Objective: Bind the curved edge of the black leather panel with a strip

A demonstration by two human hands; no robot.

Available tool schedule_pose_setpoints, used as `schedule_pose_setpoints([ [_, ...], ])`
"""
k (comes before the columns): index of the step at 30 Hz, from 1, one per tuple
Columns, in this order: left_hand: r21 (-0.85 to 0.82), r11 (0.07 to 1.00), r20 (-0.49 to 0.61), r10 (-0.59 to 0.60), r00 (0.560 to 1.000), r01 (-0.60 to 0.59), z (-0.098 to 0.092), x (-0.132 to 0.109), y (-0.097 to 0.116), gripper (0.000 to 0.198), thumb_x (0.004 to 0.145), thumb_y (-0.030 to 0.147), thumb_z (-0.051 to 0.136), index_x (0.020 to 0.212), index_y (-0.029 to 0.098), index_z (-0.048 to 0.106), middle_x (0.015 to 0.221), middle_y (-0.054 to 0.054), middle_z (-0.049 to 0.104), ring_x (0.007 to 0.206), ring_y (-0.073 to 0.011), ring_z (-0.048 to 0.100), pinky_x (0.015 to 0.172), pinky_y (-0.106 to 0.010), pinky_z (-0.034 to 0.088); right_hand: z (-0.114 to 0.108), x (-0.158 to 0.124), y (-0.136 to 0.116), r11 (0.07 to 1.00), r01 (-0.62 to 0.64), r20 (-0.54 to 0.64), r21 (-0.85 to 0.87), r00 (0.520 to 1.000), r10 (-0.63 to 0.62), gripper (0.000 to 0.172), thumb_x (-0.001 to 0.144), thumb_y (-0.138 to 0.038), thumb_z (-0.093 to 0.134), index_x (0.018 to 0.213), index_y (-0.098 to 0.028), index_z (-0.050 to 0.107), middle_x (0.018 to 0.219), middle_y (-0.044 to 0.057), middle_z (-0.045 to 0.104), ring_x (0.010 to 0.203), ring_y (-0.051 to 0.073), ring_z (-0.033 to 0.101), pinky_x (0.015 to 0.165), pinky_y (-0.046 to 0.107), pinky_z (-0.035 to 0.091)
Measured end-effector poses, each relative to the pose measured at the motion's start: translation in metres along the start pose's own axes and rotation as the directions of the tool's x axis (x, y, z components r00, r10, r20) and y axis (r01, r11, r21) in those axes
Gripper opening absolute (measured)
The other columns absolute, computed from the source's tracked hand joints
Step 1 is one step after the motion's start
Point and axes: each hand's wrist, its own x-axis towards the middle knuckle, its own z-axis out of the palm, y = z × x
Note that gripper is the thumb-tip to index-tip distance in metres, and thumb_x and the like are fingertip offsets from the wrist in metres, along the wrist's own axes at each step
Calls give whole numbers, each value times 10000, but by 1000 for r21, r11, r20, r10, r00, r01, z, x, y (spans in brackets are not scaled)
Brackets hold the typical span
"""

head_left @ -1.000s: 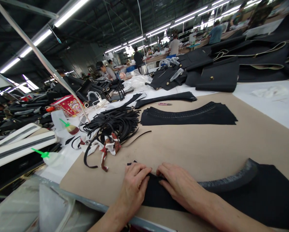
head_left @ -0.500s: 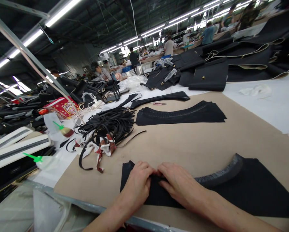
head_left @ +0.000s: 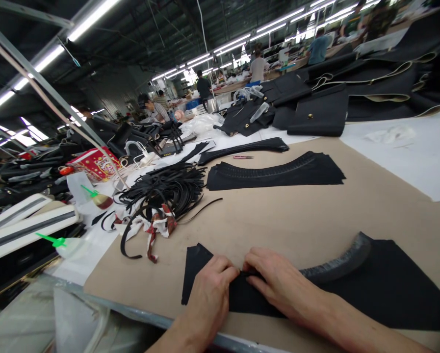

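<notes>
A wide black fabric or leather piece [head_left: 400,284] lies near the table's front edge, its curved upper edge folded over in a greyish, pleated band. My left hand [head_left: 214,284] is closed on the edge of this piece, left of its middle. Close beside it, my right hand [head_left: 269,272] pinches the same edge between thumb and fingers. The fingertips of both hands nearly meet, and they hide the part of the edge between them. The piece's left corner sticks out past my left hand.
Behind my hands lies a stack of curved black pieces [head_left: 274,171], with small red snips [head_left: 243,157] beyond it. Black strips [head_left: 168,189] and scraps heap at left, near green-tipped glue bottles [head_left: 60,241]. Black bag parts [head_left: 315,115] pile at the back; other people work farther off.
My hands have moved slightly apart along the edge, the right one a little to the right. The black piece stays in nearly the same place.
</notes>
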Motion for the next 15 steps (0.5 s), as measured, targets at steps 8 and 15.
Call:
schedule_pose_setpoints([
  [8,53,991,-138,127,982,-121,8,-19,1,381,884,49,352,1125,179,618,1065,-85,641,1017,-197,573,897,-343,517,-5,-17,14,997,71,-26,33,997,-70,161,849,-48,568,886,-202,595,908,2,576,860,169,543,790,274,399],
  [15,157,983,-12,99,995,-96,2,-14,8,498,848,29,379,1268,231,556,1029,-94,599,973,-229,550,832,-424,528,-11,-25,14,994,107,-6,-34,994,-107,157,888,-52,527,843,-190,583,907,19,549,867,189,525,775,300,417],
])
